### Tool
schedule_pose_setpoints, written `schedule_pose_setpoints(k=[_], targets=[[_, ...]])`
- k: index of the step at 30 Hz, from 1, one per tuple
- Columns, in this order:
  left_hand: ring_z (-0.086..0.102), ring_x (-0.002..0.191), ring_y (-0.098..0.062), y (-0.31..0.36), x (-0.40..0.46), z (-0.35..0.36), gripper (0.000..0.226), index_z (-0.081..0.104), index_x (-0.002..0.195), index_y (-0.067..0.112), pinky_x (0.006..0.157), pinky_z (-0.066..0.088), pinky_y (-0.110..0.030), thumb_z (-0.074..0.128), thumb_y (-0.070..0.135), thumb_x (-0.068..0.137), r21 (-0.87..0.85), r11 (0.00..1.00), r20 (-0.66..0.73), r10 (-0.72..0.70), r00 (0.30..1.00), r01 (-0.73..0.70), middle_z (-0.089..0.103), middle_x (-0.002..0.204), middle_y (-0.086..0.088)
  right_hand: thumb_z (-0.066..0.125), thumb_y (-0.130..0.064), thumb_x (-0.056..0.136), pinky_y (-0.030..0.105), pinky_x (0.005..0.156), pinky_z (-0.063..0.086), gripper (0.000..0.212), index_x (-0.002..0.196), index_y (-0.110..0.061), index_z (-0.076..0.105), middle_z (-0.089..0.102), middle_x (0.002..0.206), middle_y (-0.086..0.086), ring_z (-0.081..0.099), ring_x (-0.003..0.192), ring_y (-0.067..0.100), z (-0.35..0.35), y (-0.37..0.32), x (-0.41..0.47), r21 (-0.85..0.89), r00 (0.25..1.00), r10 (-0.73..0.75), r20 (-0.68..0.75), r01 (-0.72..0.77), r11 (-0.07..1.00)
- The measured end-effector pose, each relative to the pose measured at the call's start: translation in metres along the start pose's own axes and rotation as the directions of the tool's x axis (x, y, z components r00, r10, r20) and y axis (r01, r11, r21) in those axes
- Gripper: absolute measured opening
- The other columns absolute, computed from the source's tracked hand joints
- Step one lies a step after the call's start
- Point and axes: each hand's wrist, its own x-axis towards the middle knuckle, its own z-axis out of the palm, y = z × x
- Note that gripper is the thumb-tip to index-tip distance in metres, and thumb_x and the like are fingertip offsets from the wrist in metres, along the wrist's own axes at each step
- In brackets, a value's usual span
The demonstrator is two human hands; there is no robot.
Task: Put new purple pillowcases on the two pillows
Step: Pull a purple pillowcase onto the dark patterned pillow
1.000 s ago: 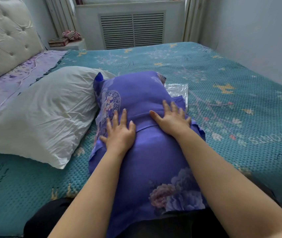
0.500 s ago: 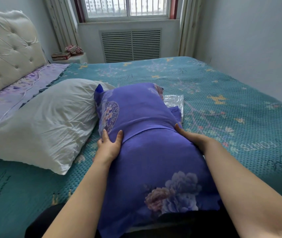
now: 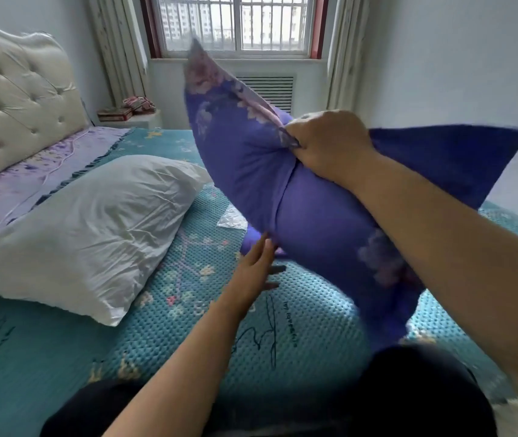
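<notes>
We see the purple-cased pillow (image 3: pixel 311 197) lifted clear of the bed (image 3: pixel 169 313), tilted with one flowered corner pointing up toward the window (image 3: pixel 235 23). The right hand (image 3: pixel 330 143) is clenched on the pillow's upper edge, its fingers curled into a bunched fold of the purple pillowcase. The left hand (image 3: pixel 256 269) is spread, fingers straight, its fingertips touching the pillow's lower edge from beneath. The pillow's far corners are blurred.

To the left, we find the white pillow (image 3: pixel 84 231), bare of any purple cover, lying flat on the teal quilted bedspread just beside the raised one. A crinkled clear plastic wrapper (image 3: pixel 232 219) lies on the bedspread between the two pillows, partly hidden by the purple one; a scrap of purple fabric shows beneath the raised pillow near the left fingertips, though we cannot tell what it is.

A cream tufted headboard (image 3: pixel 14 99) stands at the left, with a lilac sheet (image 3: pixel 30 175) below it. A small nightstand (image 3: pixel 134 118) carries a book and a pink bundle.
</notes>
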Motion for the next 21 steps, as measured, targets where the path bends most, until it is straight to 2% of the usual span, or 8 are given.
schedule_pose_setpoints(k=[4, 8, 9, 11, 13, 15, 18, 21], targets=[[0.065, 0.094, -0.010, 0.015, -0.005, 0.017, 0.021, 0.062, 0.108, 0.028, 0.078, 0.052, -0.029, 0.046, 0.036, 0.096, 0.273, 0.850, -0.028, 0.475, 0.880, -0.450, 0.069, 0.101, 0.010, 0.054, -0.025, 0.088, 0.031, 0.067, 0.039, 0.020, 0.104, -0.025, 0.065, 0.065, 0.105, 0.001, 0.062, 0.096, 0.030, 0.035, -0.002, -0.044, 0.014, 0.970, -0.043, 0.241, 0.041, 0.999], [0.060, 0.085, -0.010, 0.006, -0.001, 0.000, 0.028, 0.069, 0.089, 0.020, 0.074, 0.048, -0.026, 0.046, 0.037, 0.093, 0.667, 0.513, -0.063, 0.761, 0.646, -0.540, 0.067, 0.088, 0.010, 0.061, -0.029, 0.083, 0.025, 0.067, 0.049, 0.018, 0.100, -0.029, 0.068, 0.072, 0.095, -0.007, 0.067, 0.080, 0.015, 0.076, -0.022, -0.121, 0.226, 0.511, -0.059, 0.857, -0.270, 0.936], [0.058, 0.088, -0.012, 0.004, 0.006, -0.003, 0.028, 0.069, 0.090, 0.019, 0.077, 0.046, -0.024, 0.047, 0.034, 0.093, 0.731, 0.442, -0.046, 0.792, 0.609, -0.519, 0.067, 0.091, 0.009, 0.060, -0.031, 0.085, 0.027, 0.069, 0.051, 0.016, 0.097, -0.027, 0.069, 0.072, 0.094, -0.006, 0.067, 0.079, 0.017, 0.081, -0.024, -0.126, 0.235, 0.498, -0.033, 0.866, -0.348, 0.907], [0.057, 0.101, -0.017, 0.006, 0.021, -0.005, 0.025, 0.069, 0.099, 0.019, 0.086, 0.043, -0.025, 0.047, 0.030, 0.093, 0.804, 0.342, 0.007, 0.812, 0.583, -0.486, 0.067, 0.104, 0.006, 0.054, -0.033, 0.091, 0.033, 0.076, 0.051, 0.019, 0.102, -0.029, 0.068, 0.069, 0.105, -0.006, 0.064, 0.093, 0.021, 0.088, -0.023, -0.120, 0.272, 0.727, 0.173, 0.664, -0.451, 0.850], [0.050, 0.122, -0.019, 0.011, 0.040, 0.002, 0.030, 0.064, 0.115, 0.021, 0.100, 0.039, -0.034, 0.044, 0.026, 0.093, 0.836, 0.316, 0.058, 0.761, 0.646, -0.448, 0.061, 0.126, 0.003, 0.049, -0.024, 0.093, 0.035, 0.083, 0.048, 0.026, 0.115, -0.023, 0.065, 0.067, 0.115, -0.001, 0.060, 0.106, 0.024, 0.097, -0.025, -0.107, 0.380, 0.877, 0.388, 0.284, -0.475, 0.794], [0.028, 0.141, -0.019, 0.016, 0.058, 0.011, 0.041, 0.049, 0.135, 0.025, 0.114, 0.021, -0.039, 0.038, 0.026, 0.096, 0.867, 0.290, 0.140, 0.636, 0.758, -0.404, 0.040, 0.148, 0.004, 0.046, -0.017, 0.095, 0.036, 0.101, 0.038, 0.037, 0.130, -0.018, 0.055, 0.058, 0.131, 0.005, 0.050, 0.124, 0.024, 0.108, -0.029, -0.092, 0.490, 0.872, 0.469, 0.141, -0.473, 0.733], [-0.005, 0.147, -0.017, 0.008, 0.088, 0.008, 0.050, 0.015, 0.148, 0.039, 0.116, -0.005, -0.052, 0.025, 0.043, 0.099, 0.951, 0.220, 0.141, 0.322, 0.936, -0.219, 0.003, 0.158, 0.013, 0.029, -0.043, 0.099, 0.045, 0.117, -0.004, 0.054, 0.150, -0.029, 0.017, 0.012, 0.159, -0.001, 0.005, 0.147, 0.018, 0.144, -0.022, -0.104, 0.272, 0.755, 0.486, 0.440, -0.628, 0.729], [-0.017, 0.144, -0.016, -0.020, 0.103, -0.032, 0.059, -0.004, 0.146, 0.046, 0.109, -0.008, -0.064, 0.016, 0.062, 0.093, 0.977, 0.210, -0.068, 0.111, 0.991, 0.043, -0.016, 0.156, 0.018, 0.015, -0.073, 0.087, 0.051, 0.115, -0.012, 0.076, 0.150, -0.034, -0.004, -0.012, 0.159, -0.005, -0.013, 0.146, 0.017, 0.177, 0.004, -0.167, -0.051, 0.522, 0.676, 0.519, -0.771, 0.635]])
